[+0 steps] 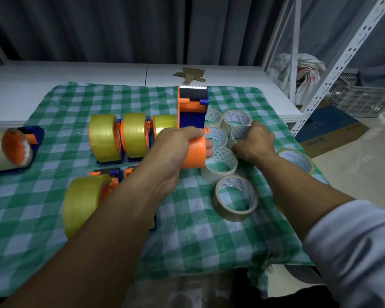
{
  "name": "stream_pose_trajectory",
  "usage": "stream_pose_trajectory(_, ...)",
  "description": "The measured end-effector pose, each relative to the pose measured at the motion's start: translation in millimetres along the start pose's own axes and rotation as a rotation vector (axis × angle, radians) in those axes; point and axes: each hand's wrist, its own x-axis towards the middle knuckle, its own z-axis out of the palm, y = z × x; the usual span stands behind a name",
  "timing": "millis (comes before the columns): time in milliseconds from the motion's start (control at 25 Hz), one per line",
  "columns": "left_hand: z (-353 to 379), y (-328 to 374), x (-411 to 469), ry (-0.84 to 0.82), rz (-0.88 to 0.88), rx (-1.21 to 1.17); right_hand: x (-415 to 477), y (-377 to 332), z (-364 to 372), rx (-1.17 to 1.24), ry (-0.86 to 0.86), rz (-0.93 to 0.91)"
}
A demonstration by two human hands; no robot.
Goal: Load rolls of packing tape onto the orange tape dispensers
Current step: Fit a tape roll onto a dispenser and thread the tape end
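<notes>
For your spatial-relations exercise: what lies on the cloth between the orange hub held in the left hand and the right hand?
In the head view, between the orange hub and the right hand lie two clear tape rolls.

6 dispensers, 7 loose tape rolls.

Green checked cloth, cardboard scrap, white shelving upright, plastic crate

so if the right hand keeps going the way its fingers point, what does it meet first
Probably the clear tape roll under its fingertips; the right hand points up and left into the cluster of loose rolls. Whether it already touches is unclear.
</notes>
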Motion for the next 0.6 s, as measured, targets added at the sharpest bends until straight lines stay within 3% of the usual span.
stream_pose_trajectory(440, 1.2, -1.1, -0.5, 0.010, -0.019, -0.015, -1.8, 1.5, -1.2, 0.011, -0.048, 0.021)
stream_pose_trajectory(600, 4.7, 2.0, -7.7, 0.000, -0.020, -0.008, -8.4, 2.5, -18.9, -0.011, 0.009, 0.024)
